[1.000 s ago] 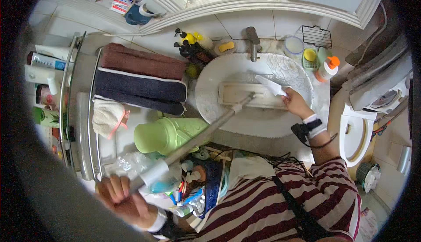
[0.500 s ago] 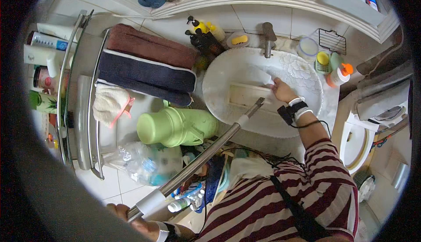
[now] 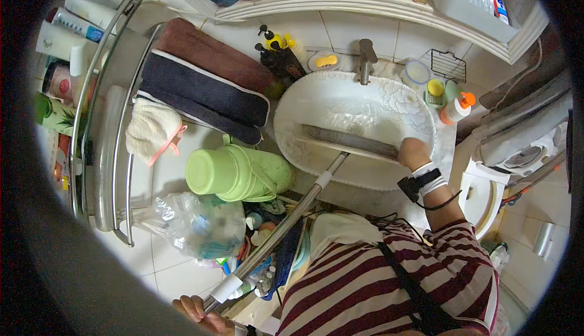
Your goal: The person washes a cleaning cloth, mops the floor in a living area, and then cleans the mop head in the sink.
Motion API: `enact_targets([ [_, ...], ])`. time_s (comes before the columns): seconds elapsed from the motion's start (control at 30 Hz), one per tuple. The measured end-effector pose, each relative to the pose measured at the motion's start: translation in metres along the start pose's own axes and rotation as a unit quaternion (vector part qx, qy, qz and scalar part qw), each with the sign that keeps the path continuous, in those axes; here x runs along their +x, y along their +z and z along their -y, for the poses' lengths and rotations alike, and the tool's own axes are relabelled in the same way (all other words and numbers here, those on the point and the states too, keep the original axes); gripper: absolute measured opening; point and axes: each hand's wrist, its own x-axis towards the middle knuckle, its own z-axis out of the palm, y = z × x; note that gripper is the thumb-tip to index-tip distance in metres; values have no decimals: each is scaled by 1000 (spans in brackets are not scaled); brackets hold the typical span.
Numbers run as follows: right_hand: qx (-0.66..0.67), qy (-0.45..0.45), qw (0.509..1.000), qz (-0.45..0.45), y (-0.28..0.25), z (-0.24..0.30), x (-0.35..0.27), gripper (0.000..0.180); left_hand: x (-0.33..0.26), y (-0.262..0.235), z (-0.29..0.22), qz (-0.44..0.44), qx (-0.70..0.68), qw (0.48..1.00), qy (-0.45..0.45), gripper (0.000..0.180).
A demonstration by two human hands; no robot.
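A flat mop head (image 3: 350,142) lies across the white oval sink basin (image 3: 316,105), its grey underside turned up. My right hand (image 3: 413,152) grips the right end of the mop head at the basin's near edge; a dark band and a white band sit on that wrist. The metal mop pole (image 3: 286,220) runs from the mop head down to the lower left. My left hand (image 3: 198,313) holds the pole near its white grip at the bottom edge of the view.
A tap (image 3: 366,59) stands behind the basin, with bottles (image 3: 456,106) at its right and dark pump bottles (image 3: 277,56) at its left. Folded towels (image 3: 207,86) hang on a rail. A green jug (image 3: 234,173), a plastic bag (image 3: 194,223) and a toilet (image 3: 483,196) crowd the floor.
The mop head has turned over from its pale side to its grey side. My right hand moved to its right end. The left hand slid lower along the pole.
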Motion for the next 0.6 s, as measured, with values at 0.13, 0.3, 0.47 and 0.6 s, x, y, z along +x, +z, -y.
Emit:
enact_targets([
  [0.13,22,-16,998,54,21,20,1,19,-13,10,2,7,-133,988,-71,21],
  [0.3,143,-41,989,20,44,87,14,25,-16,5,-10,56,-252,957,-133,12],
  [0.47,41,-234,971,29,45,171,36,28,-12,24,-38,73,-608,772,-171,8],
  [0.6,187,-145,970,57,47,207,41,30,-21,19,-38,87,-602,765,-210,13],
])
